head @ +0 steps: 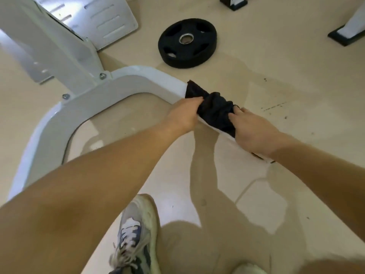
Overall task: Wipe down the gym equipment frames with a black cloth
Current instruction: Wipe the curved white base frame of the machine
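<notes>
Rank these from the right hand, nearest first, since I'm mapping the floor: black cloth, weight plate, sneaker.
From the right hand:
1. Black cloth, in its grip on the white frame.
2. Weight plate, flat on the floor beyond.
3. Sneaker, bottom centre.

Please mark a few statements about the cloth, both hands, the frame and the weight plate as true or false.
1. Both hands hold the cloth. True: left hand, right hand.
2. The cloth lies on the floor. False: it is wrapped on the white frame.
3. The plate lies flat on the floor. True.
4. The plate touches the cloth. False: they are apart.
5. The frame is black. False: it is white.
</notes>
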`<state>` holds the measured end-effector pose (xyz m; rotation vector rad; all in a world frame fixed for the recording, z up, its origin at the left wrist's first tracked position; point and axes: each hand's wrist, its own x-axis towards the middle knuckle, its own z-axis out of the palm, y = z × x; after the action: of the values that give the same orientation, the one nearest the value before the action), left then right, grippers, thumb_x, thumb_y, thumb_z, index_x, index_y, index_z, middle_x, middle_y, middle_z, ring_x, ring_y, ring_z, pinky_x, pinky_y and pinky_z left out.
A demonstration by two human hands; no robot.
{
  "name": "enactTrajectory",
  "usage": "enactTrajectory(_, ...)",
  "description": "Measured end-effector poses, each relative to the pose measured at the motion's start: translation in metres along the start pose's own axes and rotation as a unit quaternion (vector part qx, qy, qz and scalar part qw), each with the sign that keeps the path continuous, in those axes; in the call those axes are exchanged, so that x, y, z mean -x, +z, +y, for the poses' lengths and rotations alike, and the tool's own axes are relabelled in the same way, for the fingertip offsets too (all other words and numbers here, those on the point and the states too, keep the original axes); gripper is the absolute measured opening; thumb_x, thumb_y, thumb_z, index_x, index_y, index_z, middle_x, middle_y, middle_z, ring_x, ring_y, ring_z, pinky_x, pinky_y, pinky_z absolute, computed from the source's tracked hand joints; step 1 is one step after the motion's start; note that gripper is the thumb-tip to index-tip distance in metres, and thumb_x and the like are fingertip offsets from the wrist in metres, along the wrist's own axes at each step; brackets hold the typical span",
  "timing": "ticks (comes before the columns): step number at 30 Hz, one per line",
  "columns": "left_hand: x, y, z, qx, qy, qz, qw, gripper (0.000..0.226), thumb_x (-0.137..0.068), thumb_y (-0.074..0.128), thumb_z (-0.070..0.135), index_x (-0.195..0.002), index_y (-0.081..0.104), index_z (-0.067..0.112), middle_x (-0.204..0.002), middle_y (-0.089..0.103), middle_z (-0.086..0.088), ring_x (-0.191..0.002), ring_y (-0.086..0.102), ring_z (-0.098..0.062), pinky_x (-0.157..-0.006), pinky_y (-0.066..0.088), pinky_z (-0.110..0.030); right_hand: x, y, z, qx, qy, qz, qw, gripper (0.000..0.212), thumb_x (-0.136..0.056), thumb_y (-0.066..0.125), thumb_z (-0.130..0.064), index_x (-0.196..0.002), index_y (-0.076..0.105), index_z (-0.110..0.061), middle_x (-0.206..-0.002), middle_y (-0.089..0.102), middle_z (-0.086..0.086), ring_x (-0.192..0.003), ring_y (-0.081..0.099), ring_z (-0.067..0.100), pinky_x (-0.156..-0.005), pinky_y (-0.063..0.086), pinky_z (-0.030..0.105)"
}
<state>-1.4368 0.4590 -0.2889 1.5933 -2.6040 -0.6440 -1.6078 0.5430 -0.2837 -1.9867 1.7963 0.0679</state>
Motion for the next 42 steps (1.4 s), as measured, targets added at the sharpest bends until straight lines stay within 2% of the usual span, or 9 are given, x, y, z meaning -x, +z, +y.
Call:
enactTrajectory(3, 0.030, -0.032, -0.011, 0.165, -0.120, 0.004, 0.979, 0.015, -0.090, 0.049, 0.006, -0.098, 0.062, 0.010, -0.091, 0.066, -0.007, -0.089, 0.063, -0.025, -0.071, 0.051, -0.033, -0.013, -0.034, -0.027, -0.217, -0.013, -0.022, 0.976, 0.028, -0.090, 0.044, 0.001, -0.089, 0.067, -0.017, -0.087, 0.063, 0.011, -0.086, 0.059, 0.034, -0.072, 0.046, 0.039)
enactTrajectory(8, 0.130, -0.085, -0.061, 0.343, -0.218, -0.059, 0.912, 0.021, -0.086, 0.071, 0.029, -0.100, 0.064, 0.014, -0.095, 0.072, -0.004, -0.092, 0.069, -0.022, -0.082, 0.056, -0.033, -0.037, -0.056, -0.085, -0.349, -0.047, -0.090, 0.932, 0.019, -0.090, 0.057, -0.003, -0.102, 0.068, -0.013, -0.096, 0.069, 0.009, -0.090, 0.065, 0.024, -0.078, 0.054, 0.036)
enactTrajectory(15, 0.297, -0.130, -0.124, 0.271, -0.382, -0.114, 0.876, 0.027, -0.085, 0.070, 0.016, -0.112, 0.065, 0.013, -0.104, 0.072, -0.006, -0.098, 0.069, -0.023, -0.087, 0.055, -0.036, -0.041, -0.052, -0.219, -0.110, -0.197, -0.152, 0.962, 0.020, -0.086, 0.069, -0.021, -0.105, 0.068, -0.015, -0.103, 0.064, 0.002, -0.100, 0.057, 0.025, -0.088, 0.046, 0.038)
enactTrajectory(19, 0.373, -0.134, -0.133, 0.262, -0.418, -0.123, 0.861, 0.037, -0.080, 0.072, 0.046, -0.105, 0.068, 0.018, -0.099, 0.074, 0.001, -0.093, 0.070, -0.016, -0.087, 0.053, -0.032, -0.019, -0.041, -0.281, -0.002, -0.301, -0.145, 0.943, 0.009, -0.091, 0.062, -0.019, -0.097, 0.069, -0.019, -0.090, 0.067, -0.001, -0.087, 0.061, 0.020, -0.077, 0.048, 0.031)
enactTrajectory(24, 0.451, -0.118, -0.145, 0.345, -0.439, -0.004, 0.829, 0.056, -0.075, 0.062, 0.066, -0.095, 0.072, 0.014, -0.093, 0.074, -0.006, -0.086, 0.071, -0.021, -0.077, 0.054, -0.031, 0.008, -0.020, -0.343, 0.131, -0.362, -0.148, 0.911, 0.018, -0.091, 0.049, -0.006, -0.087, 0.066, -0.012, -0.079, 0.068, 0.004, -0.070, 0.064, 0.020, -0.056, 0.047, 0.026)
enactTrajectory(29, 0.514, -0.082, -0.180, 0.377, -0.463, 0.078, 0.798, 0.034, -0.095, 0.057, 0.039, -0.093, 0.070, 0.008, -0.091, 0.073, -0.011, -0.078, 0.068, -0.022, -0.075, 0.052, -0.035, 0.023, 0.003, -0.408, 0.142, -0.365, -0.170, 0.904, 0.019, -0.087, 0.049, -0.003, -0.093, 0.066, -0.009, -0.081, 0.068, 0.003, -0.071, 0.067, 0.021, -0.058, 0.050, 0.024)
enactTrajectory(36, 0.559, -0.055, -0.281, 0.164, -0.492, 0.082, 0.851, 0.018, -0.093, 0.057, 0.021, -0.079, 0.063, 0.010, -0.075, 0.063, -0.003, -0.075, 0.059, -0.022, -0.065, 0.041, -0.030, 0.029, 0.094, -0.482, 0.037, -0.283, -0.227, 0.931, 0.028, -0.087, 0.046, -0.005, -0.107, 0.065, 0.002, -0.101, 0.068, 0.021, -0.076, 0.068, 0.032, -0.066, 0.057, 0.034)
enactTrajectory(40, 0.557, -0.065, -0.337, 0.010, -0.540, 0.153, 0.828, 0.009, -0.093, 0.056, 0.027, -0.096, 0.063, 0.023, -0.101, 0.061, -0.006, -0.104, 0.056, -0.031, -0.085, 0.042, -0.039, 0.039, 0.145, -0.502, -0.197, -0.121, -0.300, 0.926, 0.019, -0.089, 0.051, -0.006, -0.101, 0.064, -0.002, -0.088, 0.060, 0.012, -0.071, 0.055, 0.023, -0.059, 0.050, 0.027)
enactTrajectory(42, 0.546, -0.053, -0.341, -0.073, -0.540, 0.245, 0.802, 0.029, -0.089, 0.060, 0.032, -0.118, 0.058, 0.027, -0.121, 0.050, -0.009, -0.117, 0.045, -0.032, -0.096, 0.034, -0.046, 0.045, 0.167, -0.508, -0.239, -0.070, -0.272, 0.930, 0.025, -0.090, 0.050, -0.006, -0.112, 0.060, -0.002, -0.101, 0.061, 0.012, -0.083, 0.060, 0.025, -0.064, 0.052, 0.030)
